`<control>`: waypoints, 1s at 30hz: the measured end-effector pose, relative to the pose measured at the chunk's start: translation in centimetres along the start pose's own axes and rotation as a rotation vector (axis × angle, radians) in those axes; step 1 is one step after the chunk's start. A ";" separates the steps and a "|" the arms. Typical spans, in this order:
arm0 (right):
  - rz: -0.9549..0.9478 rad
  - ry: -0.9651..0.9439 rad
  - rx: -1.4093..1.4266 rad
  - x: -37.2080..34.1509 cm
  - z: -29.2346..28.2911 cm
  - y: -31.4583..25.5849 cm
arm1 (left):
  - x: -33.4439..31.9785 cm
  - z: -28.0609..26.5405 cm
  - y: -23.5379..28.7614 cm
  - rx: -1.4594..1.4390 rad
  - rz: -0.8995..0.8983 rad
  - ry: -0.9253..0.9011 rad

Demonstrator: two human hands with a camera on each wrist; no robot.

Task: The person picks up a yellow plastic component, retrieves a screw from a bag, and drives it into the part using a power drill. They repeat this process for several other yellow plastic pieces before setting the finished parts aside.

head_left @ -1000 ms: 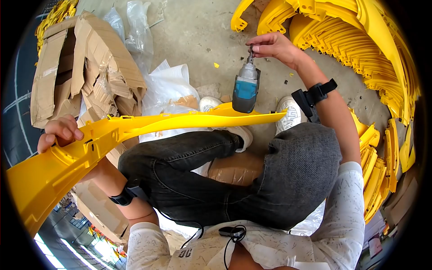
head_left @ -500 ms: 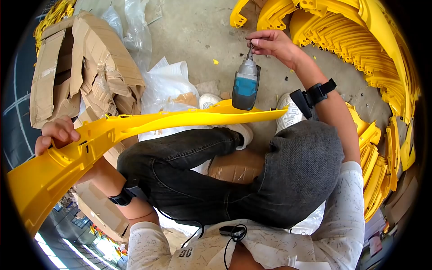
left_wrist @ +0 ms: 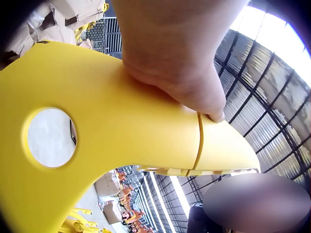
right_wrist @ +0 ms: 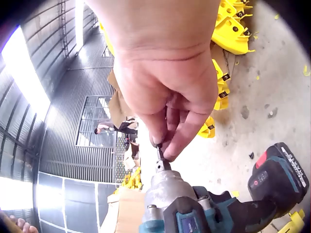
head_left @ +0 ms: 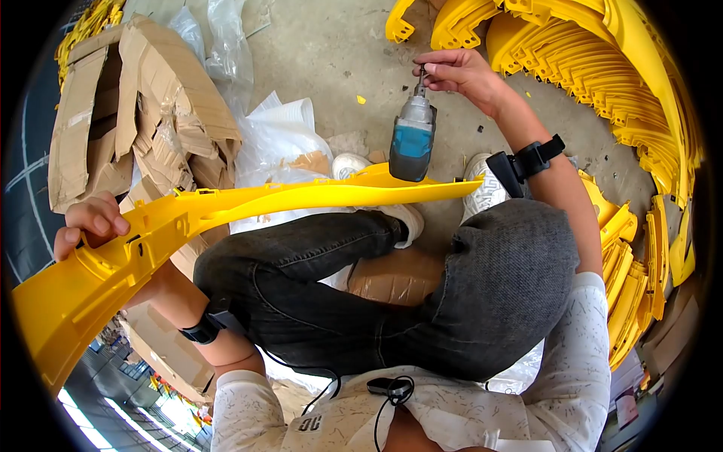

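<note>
My left hand [head_left: 94, 224] grips the wide end of a long yellow plastic panel [head_left: 301, 197], fingers curled over its upper edge. In the left wrist view the same panel [left_wrist: 112, 116] shows a smooth face with a round hole, and the left hand [left_wrist: 175, 58] lies against it. My right hand [head_left: 463, 77] pinches the bit at the tip of a teal and black power driver [head_left: 412, 143], whose body stands beside the panel's narrow end. Seen from the right wrist, the fingertips of the right hand [right_wrist: 170, 92] meet at the bit, above the driver's grey metal nose [right_wrist: 167, 191].
Torn cardboard [head_left: 162, 105] and clear plastic wrap [head_left: 279, 143] lie at the left and centre of the floor. Stacked yellow panels [head_left: 572, 75] curve along the upper right, with more yellow parts [head_left: 625, 279] below. The person's shoes and bent legs are beneath the long panel.
The left hand and the panel's wide end have shifted slightly left. The right hand and driver have moved up a little, the fingers still at the bit.
</note>
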State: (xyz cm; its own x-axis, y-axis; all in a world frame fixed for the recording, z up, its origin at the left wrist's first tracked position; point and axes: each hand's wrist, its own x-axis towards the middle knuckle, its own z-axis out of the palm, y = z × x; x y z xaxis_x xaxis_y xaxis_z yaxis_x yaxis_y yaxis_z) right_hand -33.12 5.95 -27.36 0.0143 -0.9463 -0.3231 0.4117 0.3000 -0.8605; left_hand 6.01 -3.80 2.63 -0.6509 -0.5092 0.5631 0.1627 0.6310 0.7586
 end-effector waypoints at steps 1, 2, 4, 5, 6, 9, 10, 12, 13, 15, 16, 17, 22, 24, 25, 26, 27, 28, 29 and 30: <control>0.011 0.004 0.011 0.0 0.0 -0.1 | 0.0 0.0 0.0 -0.001 -0.001 -0.003; 0.021 0.008 0.022 0.0 0.1 -0.1 | 0.0 0.1 0.0 -0.001 -0.002 -0.003; 0.005 0.016 -0.005 0.0 0.2 0.1 | 0.0 0.2 0.0 -0.001 0.000 0.001; -0.011 0.025 -0.032 0.0 0.3 0.2 | 0.0 0.1 0.0 -0.001 -0.002 0.001; -0.010 0.025 -0.030 -0.1 0.4 0.3 | 0.0 0.1 0.0 0.001 -0.004 0.003; -0.027 0.049 -0.057 -0.4 0.7 0.1 | 0.1 0.2 0.1 0.013 -0.008 0.010; -0.008 0.049 -0.074 -0.5 0.8 0.0 | 0.1 0.3 0.0 0.019 -0.010 0.014; 0.014 0.053 -0.089 -1.0 0.8 -0.3 | 0.0 -0.2 0.1 0.004 -0.022 0.013; 0.016 0.053 -0.066 -1.2 0.8 -0.4 | -0.2 -0.5 0.0 -0.007 -0.034 0.014; 0.021 0.051 -0.042 -1.7 0.1 0.0 | -0.4 -1.4 -0.2 -0.027 -0.027 -0.011; 0.017 0.009 -0.064 -2.3 -1.0 0.6 | -0.5 -2.0 -0.4 -0.044 -0.017 -0.035; 0.013 -0.038 -0.088 -2.8 -2.1 1.4 | -0.7 -2.9 -1.0 -0.041 -0.019 -0.031; -0.250 -0.108 -0.597 -5.4 -2.1 8.4 | -0.7 -4.0 -3.3 -0.021 -0.059 0.083; -0.346 -0.051 -0.687 -6.6 1.5 9.1 | -0.7 -4.1 -3.5 -0.011 -0.049 0.100; -0.381 -0.024 -0.693 -6.5 2.6 10.4 | -0.5 -3.9 -3.5 -0.026 -0.050 0.103; -0.342 -0.034 -0.862 -6.1 2.6 13.0 | -0.4 -3.7 -3.5 -0.042 -0.049 0.105; -0.418 0.035 -0.862 -5.7 3.3 14.2 | -0.2 -3.5 -3.4 -0.030 -0.034 0.101; -0.432 0.072 -0.864 -5.6 3.6 14.3 | -0.1 -3.3 -3.4 -0.022 -0.024 0.092; -0.446 0.108 -0.866 -5.5 3.9 14.3 | 0.0 -3.1 -3.4 -0.012 -0.012 0.085; -0.472 0.108 -0.870 -5.2 4.1 14.8 | 0.0 -3.0 -3.2 0.001 -0.029 0.103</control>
State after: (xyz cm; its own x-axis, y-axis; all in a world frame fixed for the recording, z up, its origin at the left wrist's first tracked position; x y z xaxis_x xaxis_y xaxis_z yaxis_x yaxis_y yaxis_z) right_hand -23.40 14.84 -36.79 -0.0791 -0.9884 0.1298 -0.4584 -0.0795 -0.8852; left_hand 7.72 -7.60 1.18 -0.5759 -0.5844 0.5717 0.1440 0.6158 0.7746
